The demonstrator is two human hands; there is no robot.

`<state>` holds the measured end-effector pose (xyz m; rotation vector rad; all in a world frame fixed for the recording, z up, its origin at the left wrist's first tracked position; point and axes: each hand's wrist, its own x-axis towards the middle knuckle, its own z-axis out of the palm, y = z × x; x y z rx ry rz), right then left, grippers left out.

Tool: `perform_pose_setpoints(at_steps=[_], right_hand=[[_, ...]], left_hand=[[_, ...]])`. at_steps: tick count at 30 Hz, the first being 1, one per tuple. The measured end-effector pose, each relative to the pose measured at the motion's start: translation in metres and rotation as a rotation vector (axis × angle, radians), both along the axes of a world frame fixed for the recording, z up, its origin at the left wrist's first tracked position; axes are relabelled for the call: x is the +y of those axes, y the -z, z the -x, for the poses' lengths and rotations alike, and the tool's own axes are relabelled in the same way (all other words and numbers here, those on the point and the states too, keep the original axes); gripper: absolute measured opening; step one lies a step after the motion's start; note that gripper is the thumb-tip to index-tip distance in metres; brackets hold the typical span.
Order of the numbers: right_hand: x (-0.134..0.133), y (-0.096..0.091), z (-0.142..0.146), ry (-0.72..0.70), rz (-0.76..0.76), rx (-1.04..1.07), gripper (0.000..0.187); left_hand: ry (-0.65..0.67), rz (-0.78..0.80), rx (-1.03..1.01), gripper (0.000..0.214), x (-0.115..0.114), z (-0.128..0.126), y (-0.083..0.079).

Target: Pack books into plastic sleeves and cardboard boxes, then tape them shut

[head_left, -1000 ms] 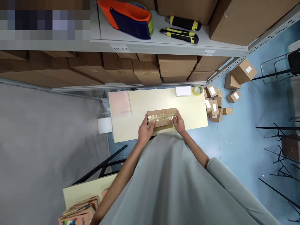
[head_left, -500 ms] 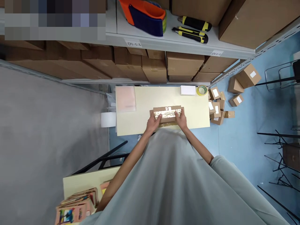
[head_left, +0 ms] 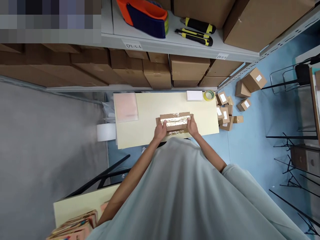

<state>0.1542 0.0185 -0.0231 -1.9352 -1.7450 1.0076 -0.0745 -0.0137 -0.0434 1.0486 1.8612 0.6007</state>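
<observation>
A brown cardboard box [head_left: 175,121] with shiny clear tape along its top lies on the pale yellow table [head_left: 150,113], near the front edge. My left hand [head_left: 160,130] grips the box's left end, fingers curled over the top. My right hand [head_left: 192,126] grips the right end the same way. Both hands press against the box from the sides.
A pink plastic sleeve [head_left: 126,106], a white pad [head_left: 194,95] and a tape roll [head_left: 209,95] lie on the table. Small labelled boxes [head_left: 225,111] are piled on the blue floor to the right. Shelves above hold cartons, a tape dispenser [head_left: 145,15] and utility knives [head_left: 197,31].
The box has been turned in my hands so the taped face lies upward; both hands kept hold of its ends. The camera view shifted slightly.
</observation>
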Motion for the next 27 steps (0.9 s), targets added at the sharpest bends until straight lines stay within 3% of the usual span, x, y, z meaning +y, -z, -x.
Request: perform_pose_setpoints(at_steps=[4, 8, 10, 13, 16, 19, 24, 27], right_hand=[[-0.002, -0.005, 0.021, -0.059, -0.119, -0.220, 0.107], [-0.002, 0.001, 0.034, -0.118, -0.084, -0.282, 0.114], [-0.001, 0.006, 0.030, -0.133, -0.055, -0.259, 0.110], [0.001, 0.009, 0.017, -0.148, -0.046, -0.183, 0.088], [0.001, 0.005, 0.008, -0.179, -0.067, -0.160, 0.072], [-0.007, -0.005, 0.008, -0.268, -0.150, -0.241, 0.069], [-0.028, -0.016, 0.019, -0.658, -0.169, -0.279, 0.064], [-0.031, -0.018, 0.021, -0.709, -0.145, -0.316, 0.065]], left_hand=[[-0.008, -0.196, 0.135, 0.120, -0.002, -0.015, 0.001], [-0.020, -0.161, 0.099, 0.140, 0.000, -0.023, 0.009], [-0.028, -0.147, 0.044, 0.134, 0.000, -0.021, 0.015], [-0.011, -0.162, -0.022, 0.110, -0.001, -0.013, 0.020], [0.038, -0.208, 0.008, 0.097, -0.004, -0.006, 0.013], [0.224, -0.313, 0.178, 0.092, -0.008, -0.003, -0.002], [0.761, -0.383, 0.294, 0.078, -0.018, -0.006, -0.024], [0.835, -0.361, 0.358, 0.078, -0.020, -0.008, -0.027]])
